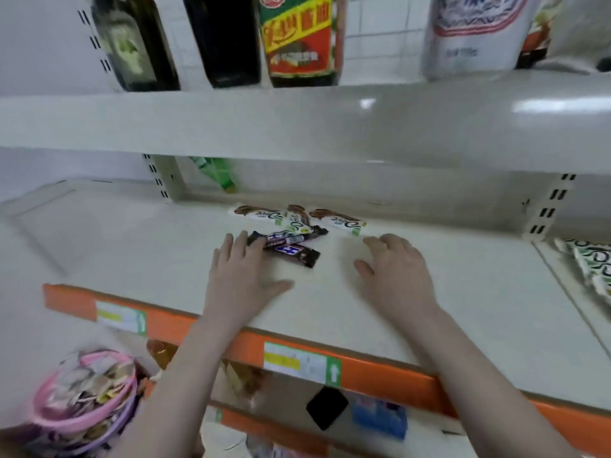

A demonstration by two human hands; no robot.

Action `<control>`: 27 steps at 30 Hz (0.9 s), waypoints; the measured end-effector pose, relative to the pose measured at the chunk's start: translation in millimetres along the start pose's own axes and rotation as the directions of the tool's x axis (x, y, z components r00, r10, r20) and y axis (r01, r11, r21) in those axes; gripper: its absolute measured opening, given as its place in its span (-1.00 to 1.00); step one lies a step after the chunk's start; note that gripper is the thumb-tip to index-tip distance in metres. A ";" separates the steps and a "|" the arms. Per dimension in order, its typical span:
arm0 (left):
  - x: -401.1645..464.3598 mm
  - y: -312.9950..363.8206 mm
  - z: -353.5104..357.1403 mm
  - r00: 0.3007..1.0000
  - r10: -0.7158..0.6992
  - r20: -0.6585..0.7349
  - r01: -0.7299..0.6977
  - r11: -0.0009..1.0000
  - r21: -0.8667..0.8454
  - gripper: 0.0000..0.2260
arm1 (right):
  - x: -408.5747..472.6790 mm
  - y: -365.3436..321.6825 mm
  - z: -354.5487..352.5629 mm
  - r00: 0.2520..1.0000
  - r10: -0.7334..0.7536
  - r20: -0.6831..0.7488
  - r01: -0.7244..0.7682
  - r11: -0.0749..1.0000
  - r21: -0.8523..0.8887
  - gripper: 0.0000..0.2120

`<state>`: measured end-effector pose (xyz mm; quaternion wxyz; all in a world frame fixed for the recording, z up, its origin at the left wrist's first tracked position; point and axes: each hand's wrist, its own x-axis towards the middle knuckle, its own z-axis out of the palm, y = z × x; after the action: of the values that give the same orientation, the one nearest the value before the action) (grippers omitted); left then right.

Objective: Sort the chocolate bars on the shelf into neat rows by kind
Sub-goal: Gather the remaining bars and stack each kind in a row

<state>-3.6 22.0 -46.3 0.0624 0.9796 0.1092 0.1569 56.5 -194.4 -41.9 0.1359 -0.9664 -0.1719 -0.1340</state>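
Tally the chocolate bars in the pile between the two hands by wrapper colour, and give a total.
White bars: 3
Dark bars: 2
Total: 5
The left hand touches the dark bars' left ends; the right hand holds nothing.

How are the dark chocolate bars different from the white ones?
The dark bars have brown wrappers with blue-and-white lettering; the white bars have pale wrappers with green trim. The dark bars lie nearer, by the left hand; the white bars lie behind. Both kinds lie jumbled.
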 end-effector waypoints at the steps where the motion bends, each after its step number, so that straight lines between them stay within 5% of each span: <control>1: 10.1 -8.2 2.1 0.999 0.024 0.032 -0.024 1.000 -0.004 -0.15 | 10.5 -6.6 3.8 1.000 -0.008 0.009 0.008 1.000 -0.018 -0.60; 7: 57.1 -17.1 18.7 0.950 0.205 0.234 -0.205 0.978 -0.026 -0.07 | 69.1 -15.1 23.2 0.995 0.004 0.095 0.001 0.999 -0.050 -0.67; 14: 84.1 -7.1 20.9 0.907 0.251 0.339 -0.283 0.958 0.048 -0.09 | 104.8 -8.3 41.7 0.980 0.029 0.197 -0.026 1.000 -0.018 -0.64; 21: 83.7 -3.3 15.1 0.901 0.305 0.309 -0.334 0.941 0.044 -0.25 | 109.2 -4.5 50.1 0.993 0.070 0.093 -0.076 0.995 0.060 -0.71; 27: 61.3 2.0 5.1 0.886 0.262 0.382 -0.275 0.961 -0.020 -0.58 | 107.5 -2.9 26.1 0.910 0.207 0.360 -0.280 0.946 0.163 -0.65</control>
<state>55.3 33.9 -32.8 0.0433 0.9978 -0.0389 -0.0311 158.3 -152.0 -32.6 0.2220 -0.9689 -0.0835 0.0708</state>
